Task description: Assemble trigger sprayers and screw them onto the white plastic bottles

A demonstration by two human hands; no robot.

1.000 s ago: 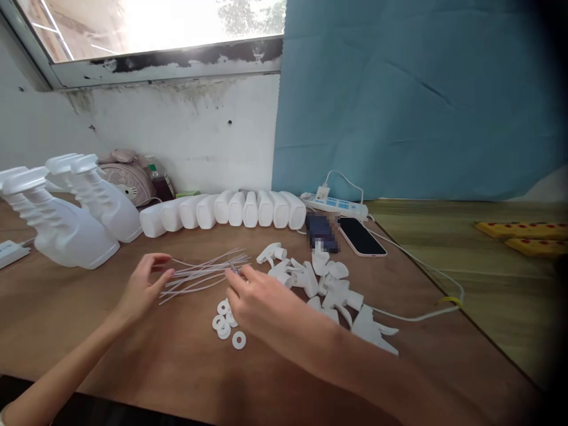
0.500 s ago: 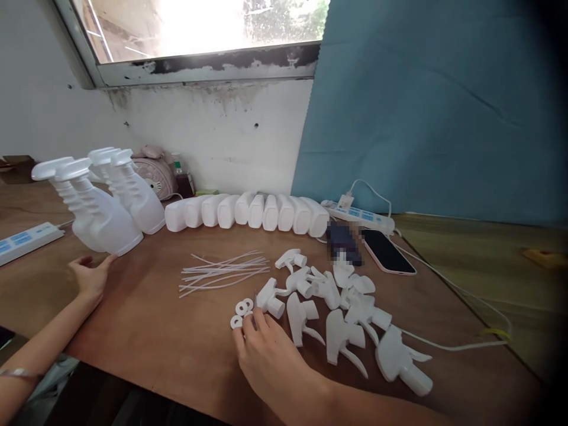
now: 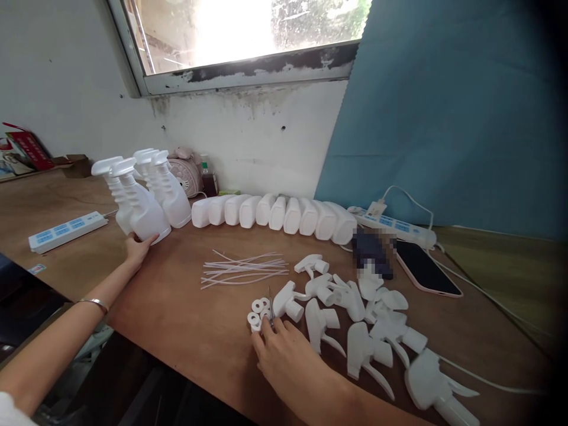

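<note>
Right hand (image 3: 288,352) pinching slim metal tool (image 3: 271,310), long axis running fore-aft, tip pointing away, beside white washers (image 3: 255,324). Left hand (image 3: 139,251) resting, spread, against base of upright spray bottle (image 3: 148,214).

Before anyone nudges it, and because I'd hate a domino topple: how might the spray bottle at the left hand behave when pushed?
The spray bottle looks like moulded plastic, so it's probably light for its size. It stands tall, so a high push might tip it. Other spray bottles stand close by, so they could get knocked too.
</note>
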